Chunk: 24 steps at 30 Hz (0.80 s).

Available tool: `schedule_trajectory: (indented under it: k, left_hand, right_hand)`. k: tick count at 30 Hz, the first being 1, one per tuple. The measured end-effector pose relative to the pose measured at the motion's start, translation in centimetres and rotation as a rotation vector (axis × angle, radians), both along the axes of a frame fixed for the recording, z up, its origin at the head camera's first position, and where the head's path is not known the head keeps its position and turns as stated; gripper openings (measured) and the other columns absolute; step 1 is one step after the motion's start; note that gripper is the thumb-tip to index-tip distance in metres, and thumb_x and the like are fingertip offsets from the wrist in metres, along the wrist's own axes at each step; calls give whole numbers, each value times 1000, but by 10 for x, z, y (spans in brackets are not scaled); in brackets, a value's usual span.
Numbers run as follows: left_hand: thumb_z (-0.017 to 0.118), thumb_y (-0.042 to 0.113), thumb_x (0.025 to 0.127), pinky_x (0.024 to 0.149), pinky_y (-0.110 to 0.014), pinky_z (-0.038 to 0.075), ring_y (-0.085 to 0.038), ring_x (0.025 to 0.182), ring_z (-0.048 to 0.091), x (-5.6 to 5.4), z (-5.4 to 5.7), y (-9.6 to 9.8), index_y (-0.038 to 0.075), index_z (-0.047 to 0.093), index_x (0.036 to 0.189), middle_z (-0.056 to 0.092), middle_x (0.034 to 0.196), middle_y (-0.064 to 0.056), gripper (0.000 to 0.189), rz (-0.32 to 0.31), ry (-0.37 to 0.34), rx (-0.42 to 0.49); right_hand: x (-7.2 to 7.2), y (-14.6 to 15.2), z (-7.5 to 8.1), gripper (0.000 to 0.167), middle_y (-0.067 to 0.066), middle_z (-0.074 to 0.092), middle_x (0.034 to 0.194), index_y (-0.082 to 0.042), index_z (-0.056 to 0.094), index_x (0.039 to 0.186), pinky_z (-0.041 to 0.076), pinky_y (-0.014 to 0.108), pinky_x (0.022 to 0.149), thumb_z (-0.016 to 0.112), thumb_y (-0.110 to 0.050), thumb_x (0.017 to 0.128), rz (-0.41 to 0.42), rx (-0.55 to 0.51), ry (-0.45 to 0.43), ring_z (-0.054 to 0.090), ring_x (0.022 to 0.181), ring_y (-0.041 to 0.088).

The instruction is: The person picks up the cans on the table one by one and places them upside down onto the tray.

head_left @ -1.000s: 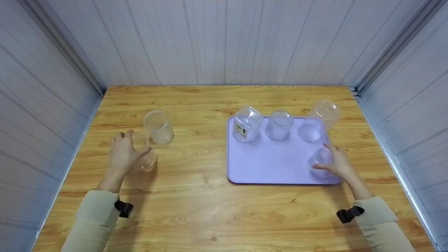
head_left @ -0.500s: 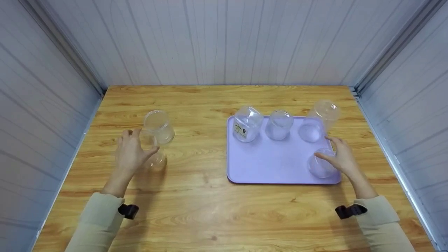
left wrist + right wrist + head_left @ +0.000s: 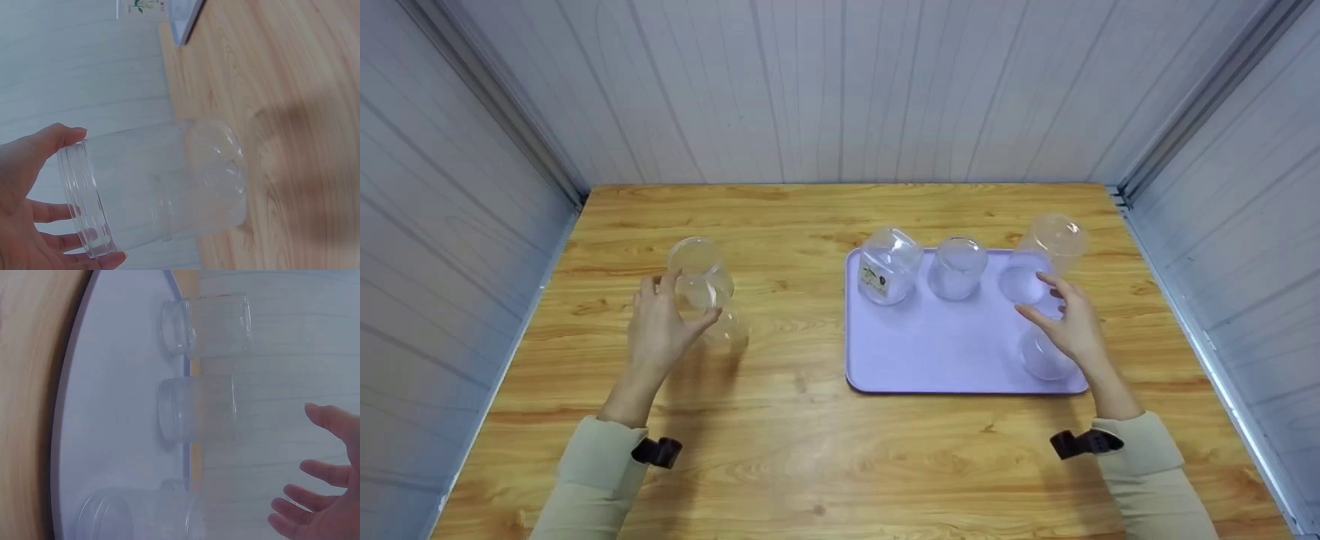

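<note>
My left hand grips a clear plastic jar around its ridged rim, thumb on one side and fingers on the other. The jar hangs mouth up, base tilted a little to the right, over the wooden table. Just behind it stands a second clear jar, partly overlapped by the held one. Over on the right, my right hand holds nothing; its thumb and fingers are spread apart above the purple tray. Below that hand a clear jar stands near the tray's front right corner, partly hidden by the wrist.
Along the tray's back edge stand a jar with a printed label, a smaller clear jar and a tall one at the right corner. Panelled walls enclose the table at the back and sides.
My left hand has carried its jar to the right, toward the standing jar. The right hand has drawn up and back from the front right jar, which stays on the tray.
</note>
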<state>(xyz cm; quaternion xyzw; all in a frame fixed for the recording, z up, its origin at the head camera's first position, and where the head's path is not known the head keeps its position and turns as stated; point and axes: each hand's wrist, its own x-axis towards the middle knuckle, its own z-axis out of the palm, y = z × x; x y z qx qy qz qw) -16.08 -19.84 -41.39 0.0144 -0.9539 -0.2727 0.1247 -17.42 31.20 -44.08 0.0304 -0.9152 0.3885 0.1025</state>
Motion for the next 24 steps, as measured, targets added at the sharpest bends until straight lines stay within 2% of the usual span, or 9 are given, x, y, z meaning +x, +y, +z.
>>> schedule_trajectory:
  k: [6,12,17,21,24]
  left_hand:
    - [73,33,69,72,-56,41,-43,102,40,-1,0,7,-1,42,124,39,115,-28,72,5,48,63]
    - [73,35,69,76,-55,41,-40,100,42,-1,1,13,3,43,125,41,114,-24,71,12,74,141]
    - [73,35,70,79,-51,43,-37,101,43,1,0,19,1,44,124,41,114,-23,70,0,128,187]
    - [74,35,69,84,-49,42,-35,103,43,2,-3,24,-2,44,123,42,116,-22,72,-3,182,215]
    - [75,34,68,82,-46,42,-32,98,45,3,-5,27,-2,45,122,44,112,-20,71,10,236,233]
  right_hand:
    - [-4,-12,-1,53,26,46,119,6,47,121,41,50,84,69,-14,77,-17,-106,19,46,105,40]
    - [-7,-22,-1,49,21,50,120,4,49,121,41,49,85,67,-12,79,-40,-240,26,48,104,33]
    - [-8,-32,2,44,15,53,115,3,51,119,44,35,84,65,-7,79,-75,-394,51,50,100,20]
    - [-5,-44,10,40,15,52,113,7,50,119,43,30,84,61,-2,81,-87,-489,55,50,98,17]
    - [-2,-52,18,39,16,52,112,9,49,118,43,30,83,59,1,82,-90,-516,58,51,99,22]
